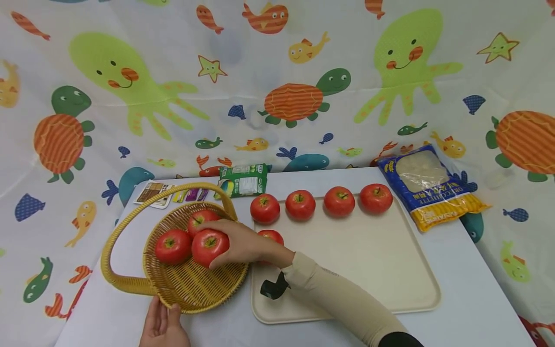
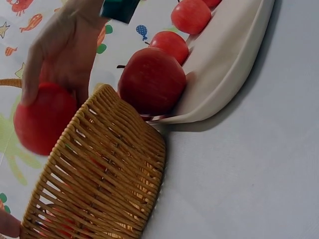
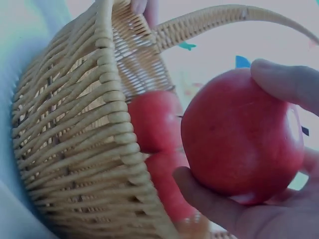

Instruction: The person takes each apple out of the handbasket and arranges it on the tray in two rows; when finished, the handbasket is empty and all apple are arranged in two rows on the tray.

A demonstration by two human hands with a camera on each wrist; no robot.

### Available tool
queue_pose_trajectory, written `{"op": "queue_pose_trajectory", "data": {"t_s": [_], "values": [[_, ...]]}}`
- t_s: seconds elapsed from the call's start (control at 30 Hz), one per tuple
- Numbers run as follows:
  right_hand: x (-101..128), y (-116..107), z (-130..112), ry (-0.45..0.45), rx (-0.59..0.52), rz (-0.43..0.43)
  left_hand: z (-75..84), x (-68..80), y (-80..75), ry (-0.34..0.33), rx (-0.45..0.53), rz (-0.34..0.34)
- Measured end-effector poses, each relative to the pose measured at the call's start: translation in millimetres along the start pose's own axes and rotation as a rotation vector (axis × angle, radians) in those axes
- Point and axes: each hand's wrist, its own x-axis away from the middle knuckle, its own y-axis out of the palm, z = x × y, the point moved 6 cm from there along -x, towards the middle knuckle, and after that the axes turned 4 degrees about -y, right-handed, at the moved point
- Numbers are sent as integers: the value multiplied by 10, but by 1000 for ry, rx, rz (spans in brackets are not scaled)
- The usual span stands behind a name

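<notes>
I read this as moving tomatoes from the tray (image 1: pixel 390 270) into the wicker basket (image 1: pixel 195 289), and I judge it to be less than halfway through. My right hand (image 1: pixel 243 243) reaches across from the right, its fingers curled round a red tomato (image 1: pixel 210 246) that it holds just over the basket's right side; the right wrist view shows the thumb and fingers wrapped around the fruit with the basket wall beside it. I can't tell whether that tomato touches the ones beneath it.

Two tomatoes already lie inside the basket: one on the left (image 1: pixel 173 246) and one at the far side (image 1: pixel 200 219), partly hidden by the hand. So two are in and a third is on its way.

My left hand (image 1: pixel 164 325) sits at the near edge of the basket, fingers straight and touching the rim, apparently steadying it; only part of the hand shows in the head view, and little more than a fingertip in the left wrist view.

What is left, as I see it: four tomatoes stand in a row along the far edge of the tray (image 1: pixel 265 208) (image 1: pixel 300 204) (image 1: pixel 339 201) (image 1: pixel 376 198), and a fifth (image 1: pixel 270 236) lies at the tray's left edge, just behind my right wrist and close to the basket. That makes five to go after this one.

The basket stands on the desk (image 1: pixel 477 299) to the left of the tray, the two nearly touching.
</notes>
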Motion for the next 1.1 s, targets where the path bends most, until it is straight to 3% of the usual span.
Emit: {"op": "queue_pose_trajectory", "data": {"t_s": [0.33, 0.6, 0.83, 1.1], "values": [[542, -459, -93, 69, -14, 306, 7, -34, -32, -7, -6, 6], [1193, -844, 188, 122, -26, 586, -14, -16, -29, -10, 13, 24], [1580, -864, 565, 230, 22, 642, -6, -4, -31, -5, 23, 25], [1700, -655, 873, 304, 37, 625, 23, 7, 0, -6, -23, 2]]}}
